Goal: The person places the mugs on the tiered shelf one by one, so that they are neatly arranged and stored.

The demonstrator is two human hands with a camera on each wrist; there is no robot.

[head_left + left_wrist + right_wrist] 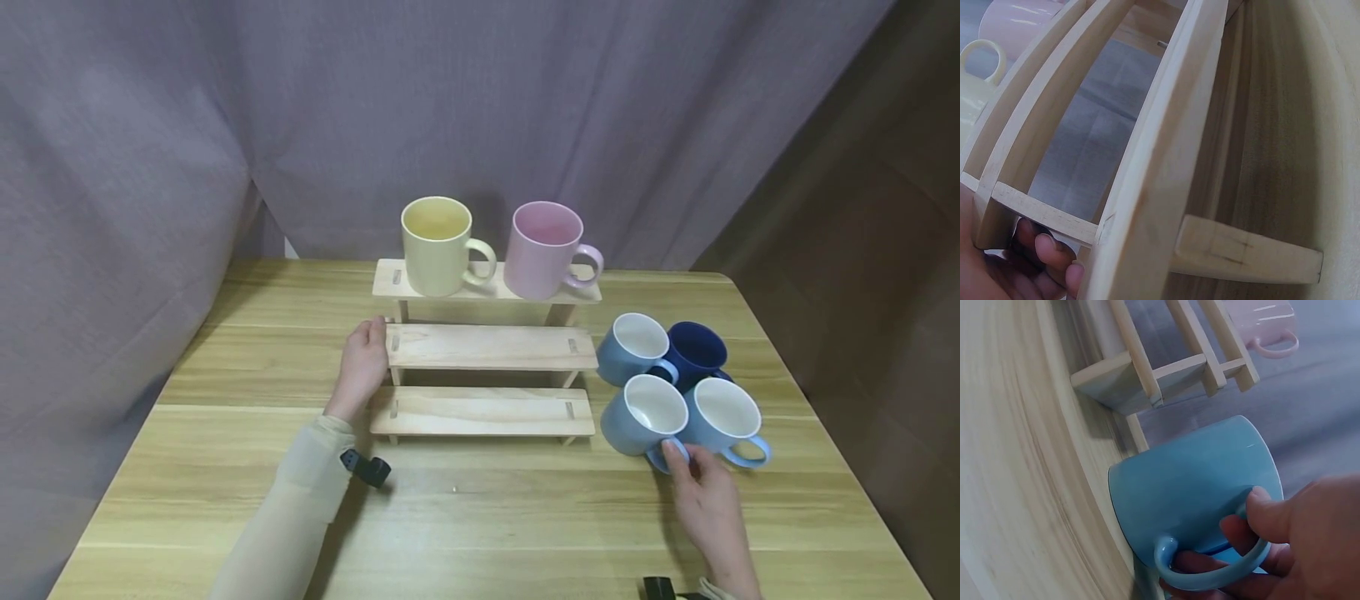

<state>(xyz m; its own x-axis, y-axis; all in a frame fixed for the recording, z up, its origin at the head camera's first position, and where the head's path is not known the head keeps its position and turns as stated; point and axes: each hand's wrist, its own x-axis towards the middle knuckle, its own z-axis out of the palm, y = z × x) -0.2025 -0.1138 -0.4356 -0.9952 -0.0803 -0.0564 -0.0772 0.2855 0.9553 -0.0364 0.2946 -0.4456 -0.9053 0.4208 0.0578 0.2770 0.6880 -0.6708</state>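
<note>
Since the surface (480, 521) is bare between the hands in front of the rack, there's decent working room on the near side; right edge lies well apart from the right hand (708, 500).

Wooden rack (491, 348) sits ahead of and between the hands. Left hand (363, 364) grips the left end of its middle tier, fingers curled under.

Progress, my read: top tier done, with yellow mug (433, 265) and pink mug (534, 265) beyond the hands. Lower two tiers carry no mugs; four left.

Those cluster at the right hand: held light-blue mug (624, 423) nearest, second light-blue mug (699, 429) just right of it, third light-blue mug (618, 358) and navy mug (697, 348) behind. Tight there; bottom tier's end is just left.

Mug handle (1210, 578): pinched by right hand. Can't tell whether the base touches down.
</note>
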